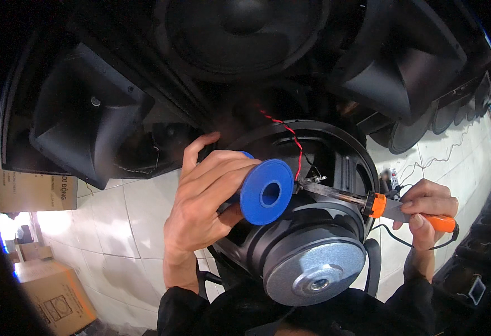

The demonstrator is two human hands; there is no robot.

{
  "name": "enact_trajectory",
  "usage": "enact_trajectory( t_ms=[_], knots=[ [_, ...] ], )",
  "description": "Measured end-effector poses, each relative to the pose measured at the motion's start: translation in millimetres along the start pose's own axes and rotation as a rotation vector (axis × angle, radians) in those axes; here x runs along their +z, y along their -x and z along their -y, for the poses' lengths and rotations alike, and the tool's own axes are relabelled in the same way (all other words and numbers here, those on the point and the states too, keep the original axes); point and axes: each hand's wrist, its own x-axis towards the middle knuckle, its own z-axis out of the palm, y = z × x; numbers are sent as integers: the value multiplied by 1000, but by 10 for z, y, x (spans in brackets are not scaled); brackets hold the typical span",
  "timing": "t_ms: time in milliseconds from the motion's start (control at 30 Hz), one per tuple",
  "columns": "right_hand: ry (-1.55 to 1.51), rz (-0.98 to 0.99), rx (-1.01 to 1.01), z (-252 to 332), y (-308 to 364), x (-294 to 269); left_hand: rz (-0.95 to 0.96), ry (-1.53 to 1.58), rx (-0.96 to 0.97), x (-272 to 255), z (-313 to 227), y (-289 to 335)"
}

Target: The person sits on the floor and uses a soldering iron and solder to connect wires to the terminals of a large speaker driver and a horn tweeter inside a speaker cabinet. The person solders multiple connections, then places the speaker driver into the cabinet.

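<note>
My left hand (203,193) is closed round a blue solder spool (282,196), whose flanged end faces me. An orange and grey soldering iron (388,208) is gripped in my right hand (427,210), its metal shaft pointing left. The iron's tip is at or close to a metal terminal (311,180) on the frame of a large loudspeaker driver (279,246). Magnet side up, the driver shows a round silver back plate (312,277). A red wire (298,147), with a black one beside it, runs down to that terminal. Any solder strand at the tip is too small to make out.
Black speaker cabinets with horns stand at the left (83,112) and right (402,61). Another cone (240,33) is at the far side. Cardboard boxes (57,297) sit at the lower left on white floor tiles (105,224). The iron's black cord (408,245) loops below my right hand.
</note>
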Motion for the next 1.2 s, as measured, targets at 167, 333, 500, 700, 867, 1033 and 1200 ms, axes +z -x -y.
enact_trajectory(
  t_ms=[167,333,500,700,867,1033,1200],
  knots=[
    [17,11,-35,0,-27,2,6,2,-15,2,-7,1],
    [-3,59,-93,4,-67,1,4,-11,-17,-10,-9,10],
    [56,149,-222,47,-169,-58,6,-19,-24,19,-19,11],
    [71,197,-289,79,-214,-60,16,-3,-24,19,-12,-10],
    [55,267,-354,120,-272,-62,14,-4,-29,32,-35,-12],
    [87,285,-355,132,-287,-70,-9,-2,-17,-8,-22,-6],
    [80,203,-250,126,-239,-62,-110,14,-2,-66,54,51]
  ],
)
